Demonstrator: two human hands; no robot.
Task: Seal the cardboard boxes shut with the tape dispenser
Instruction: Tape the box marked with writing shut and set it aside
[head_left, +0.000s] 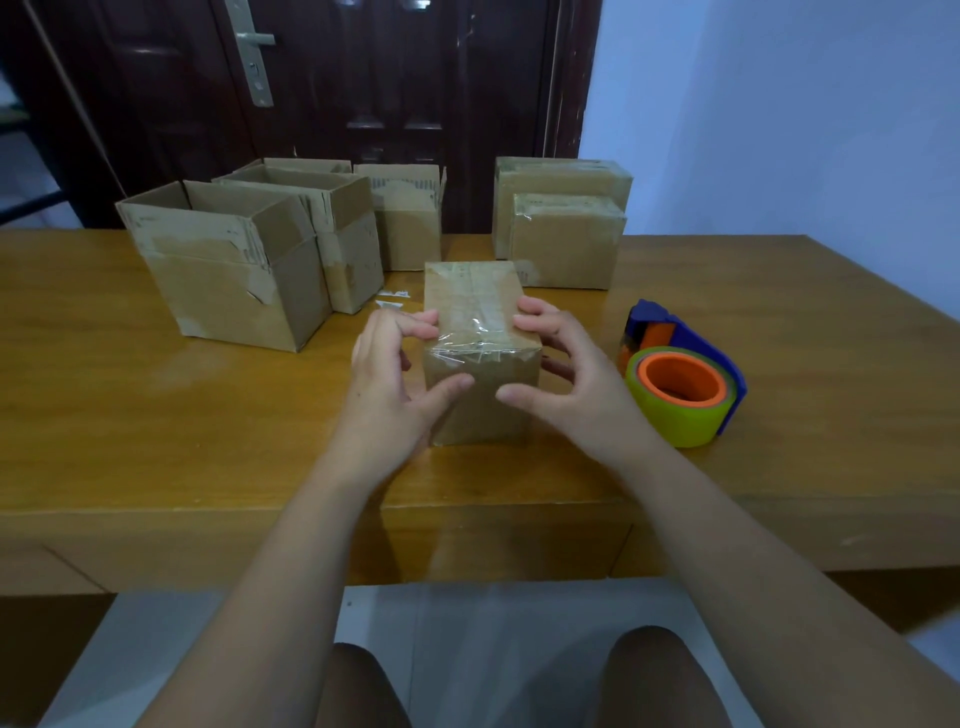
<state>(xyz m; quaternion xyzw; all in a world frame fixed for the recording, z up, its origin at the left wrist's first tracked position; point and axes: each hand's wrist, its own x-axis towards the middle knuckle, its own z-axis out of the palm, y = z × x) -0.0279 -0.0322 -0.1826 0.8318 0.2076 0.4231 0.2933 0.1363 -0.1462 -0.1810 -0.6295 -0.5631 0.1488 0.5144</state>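
The wooden table (156, 415) carries several open boxes (228, 270) at its far left and two taped boxes (566, 244) at its far right. Straight ahead of me stands the small box (478, 312), its long axis running away from me, with clear tape along the top seam and over the near edge. The tape dispenser (680, 384) lies just right of it, nearer my right hand (566, 374). That hand and my left hand (384, 379) clasp the box's sides, thumbs pressed on its near face.

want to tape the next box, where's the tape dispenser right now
In the head view the tape dispenser lies on the wooden table on the right, just beyond the right hand, which grips the taped box at the centre.
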